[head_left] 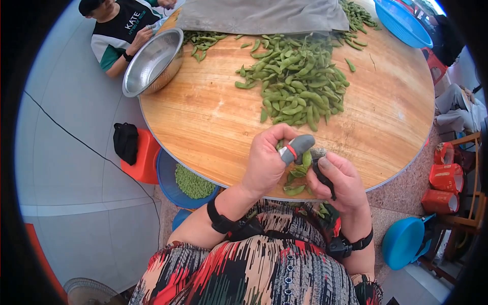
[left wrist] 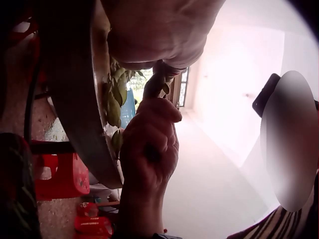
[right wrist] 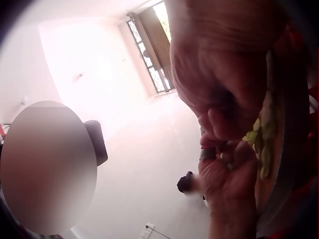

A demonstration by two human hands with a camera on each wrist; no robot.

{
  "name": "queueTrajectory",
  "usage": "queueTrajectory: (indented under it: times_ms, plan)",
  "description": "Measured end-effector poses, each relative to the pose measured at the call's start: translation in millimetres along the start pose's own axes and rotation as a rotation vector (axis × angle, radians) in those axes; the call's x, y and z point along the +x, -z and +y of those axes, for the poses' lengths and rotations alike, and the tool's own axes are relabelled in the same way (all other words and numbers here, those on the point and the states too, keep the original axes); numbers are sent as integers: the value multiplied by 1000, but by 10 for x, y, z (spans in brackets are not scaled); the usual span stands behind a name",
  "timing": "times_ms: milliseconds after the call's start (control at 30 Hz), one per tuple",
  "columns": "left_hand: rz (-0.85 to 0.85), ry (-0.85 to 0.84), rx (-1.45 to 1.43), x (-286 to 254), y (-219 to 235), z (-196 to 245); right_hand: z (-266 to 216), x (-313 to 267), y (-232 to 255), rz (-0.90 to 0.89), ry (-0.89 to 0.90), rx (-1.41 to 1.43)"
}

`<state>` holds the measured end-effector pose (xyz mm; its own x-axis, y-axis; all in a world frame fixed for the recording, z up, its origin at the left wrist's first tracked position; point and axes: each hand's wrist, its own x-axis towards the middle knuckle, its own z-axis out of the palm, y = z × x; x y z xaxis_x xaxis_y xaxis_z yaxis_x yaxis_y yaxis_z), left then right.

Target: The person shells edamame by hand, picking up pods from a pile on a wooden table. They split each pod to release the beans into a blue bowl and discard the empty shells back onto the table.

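Note:
Over the near edge of the round wooden table (head_left: 203, 117), both hands meet around a green soybean pod (head_left: 306, 158). My left hand (head_left: 267, 160) grips it with curled fingers; a grey cover (head_left: 304, 144) tied with a red band sits on its thumb. The right hand (head_left: 345, 183) pinches at the pod's other side, a dark cover (head_left: 324, 179) on one finger. Loose pods (head_left: 295, 190) lie just below the hands. In the left wrist view, the right hand (left wrist: 149, 144) faces the left; the fingers hide most of the pod in both wrist views.
A large heap of pods (head_left: 305, 76) covers the table's middle, with a grey cloth (head_left: 259, 15) behind. A steel basin (head_left: 152, 63) overhangs the left edge. Below stands a blue basin (head_left: 165, 178) of shelled beans (head_left: 193, 182). Another person (head_left: 119, 35) is at the far left.

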<state>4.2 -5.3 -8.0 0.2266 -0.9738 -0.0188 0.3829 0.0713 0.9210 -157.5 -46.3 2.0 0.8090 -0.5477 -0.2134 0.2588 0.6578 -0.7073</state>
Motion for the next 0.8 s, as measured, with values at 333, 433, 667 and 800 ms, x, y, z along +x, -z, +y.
queueTrajectory:
  times_ms: [333, 433, 667, 800]
  plan:
    - [-131, -32, -27, -15, 21, 23, -25, 28, -128, 92, 37, -244]
    - [-163, -162, 141, 13, 61, -5, 7, 39, -130, 126, 33, -264]
    - [-253, 316, -430, 29, 173, 38, 79, 39, -102, 4, -106, 201]
    - [-343, 325, -526, 58, 219, 5, 27, 35, -161, -7, -135, 253]
